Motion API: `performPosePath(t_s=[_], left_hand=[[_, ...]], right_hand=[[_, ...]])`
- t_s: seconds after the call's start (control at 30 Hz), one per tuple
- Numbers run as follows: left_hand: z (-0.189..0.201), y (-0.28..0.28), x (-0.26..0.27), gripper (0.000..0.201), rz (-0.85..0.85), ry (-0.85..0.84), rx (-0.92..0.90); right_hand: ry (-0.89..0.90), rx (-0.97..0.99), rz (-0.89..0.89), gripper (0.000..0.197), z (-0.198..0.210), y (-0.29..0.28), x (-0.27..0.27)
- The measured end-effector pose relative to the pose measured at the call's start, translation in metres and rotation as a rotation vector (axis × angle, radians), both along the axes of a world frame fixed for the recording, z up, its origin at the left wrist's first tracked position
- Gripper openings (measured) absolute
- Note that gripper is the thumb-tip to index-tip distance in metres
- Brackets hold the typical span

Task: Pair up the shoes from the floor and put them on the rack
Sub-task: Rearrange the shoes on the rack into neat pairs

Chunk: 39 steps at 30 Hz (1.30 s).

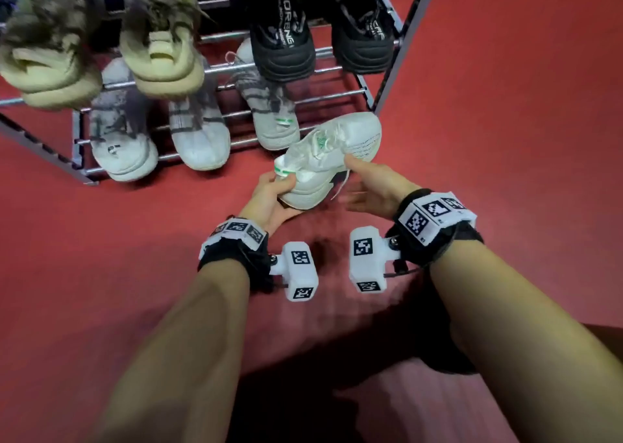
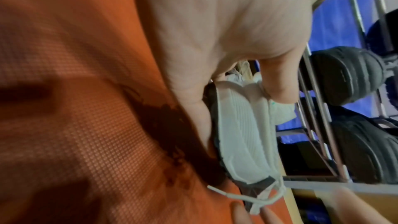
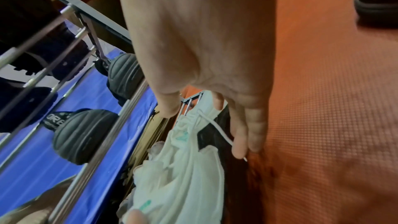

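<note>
Rack (image 1: pixel 340 92), metal bars, far left to centre. Upper tier: tan pair (image 1: pixel 101 48) left, black pair (image 1: pixel 317 35) right. Lower tier: grey pair (image 1: pixel 158 132), then one white-and-grey shoe with green mark (image 1: pixel 274 119). Red floor (image 1: pixel 505 139), just near the rack: white shoe (image 1: pixel 332 156), tilted, toe far-right. Left hand (image 1: pixel 271 196): fingers curled round its heel. Right hand (image 1: pixel 369 186): fingers spread, thumb touching the shoe's side.

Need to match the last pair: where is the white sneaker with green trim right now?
In the head view the white sneaker is off the rack, gripped at the heel by the left hand, just right of its mate on the bottom shelf.
</note>
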<state>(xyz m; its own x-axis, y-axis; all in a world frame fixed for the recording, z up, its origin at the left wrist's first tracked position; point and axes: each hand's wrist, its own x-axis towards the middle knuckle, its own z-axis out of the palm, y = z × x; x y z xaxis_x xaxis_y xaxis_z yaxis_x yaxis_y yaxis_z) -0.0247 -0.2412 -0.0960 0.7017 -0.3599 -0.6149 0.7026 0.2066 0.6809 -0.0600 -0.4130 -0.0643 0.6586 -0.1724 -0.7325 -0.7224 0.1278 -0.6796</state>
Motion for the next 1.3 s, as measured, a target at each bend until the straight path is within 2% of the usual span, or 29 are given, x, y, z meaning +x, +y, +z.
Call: performPosePath(t_s=[0.07,0.17,0.23,0.33,0.47,0.57,0.63,0.73,0.9,0.97,1.03,1.13,1.2,1.27,1.3], left_hand=[[-0.008,-0.003,0.003,0.059,0.001,-0.006,0.010],[-0.008,-0.011,0.004,0.055,-0.109,-0.043,-0.039],[-0.010,-0.017,0.002,0.044,-0.160,-0.109,0.017],[-0.011,-0.024,0.000,0.038,-0.287,-0.187,0.125],[-0.010,-0.025,0.007,0.028,-0.388,-0.121,0.174],[-0.008,-0.023,0.006,0.020,-0.449,-0.059,0.137],[-0.008,-0.018,0.004,0.028,-0.418,-0.028,0.087],[-0.005,-0.014,0.002,0.045,-0.383,-0.039,0.054],[-0.001,-0.019,-0.006,0.050,-0.448,-0.080,0.138],[-0.004,-0.023,-0.010,0.056,-0.461,-0.103,0.190],[-0.004,-0.023,-0.011,0.055,-0.549,-0.153,0.237],[0.008,-0.016,0.000,0.036,-0.773,-0.262,0.369],[0.014,-0.009,0.014,0.023,-0.822,-0.281,0.419],[0.017,-0.001,0.031,0.004,-0.688,-0.309,0.466],[0.017,0.002,0.040,0.004,-0.572,-0.327,0.495]], right_hand=[[0.004,0.022,0.008,0.032,-0.008,-0.001,-0.002],[-0.029,0.074,-0.005,0.033,-0.017,0.007,-0.001],[-0.095,0.028,-0.094,0.035,-0.026,0.013,-0.001],[-0.159,-0.110,-0.185,0.040,-0.042,0.018,-0.007],[-0.192,-0.151,-0.303,0.056,-0.055,0.020,-0.027],[-0.225,-0.099,-0.332,0.045,-0.057,0.019,-0.038],[-0.246,-0.031,-0.387,0.045,-0.057,0.020,-0.043],[-0.220,0.022,-0.376,0.048,-0.052,0.027,-0.047],[-0.140,0.112,-0.300,0.047,-0.043,0.029,-0.051],[-0.085,0.153,-0.328,0.045,-0.040,0.028,-0.052],[-0.074,0.136,-0.361,0.044,-0.039,0.026,-0.053],[-0.135,0.094,-0.359,0.050,-0.037,0.021,-0.055],[-0.180,0.105,-0.368,0.044,-0.033,0.020,-0.055],[-0.214,0.139,-0.386,0.037,-0.029,0.021,-0.053],[-0.227,0.148,-0.390,0.037,-0.028,0.021,-0.053]])
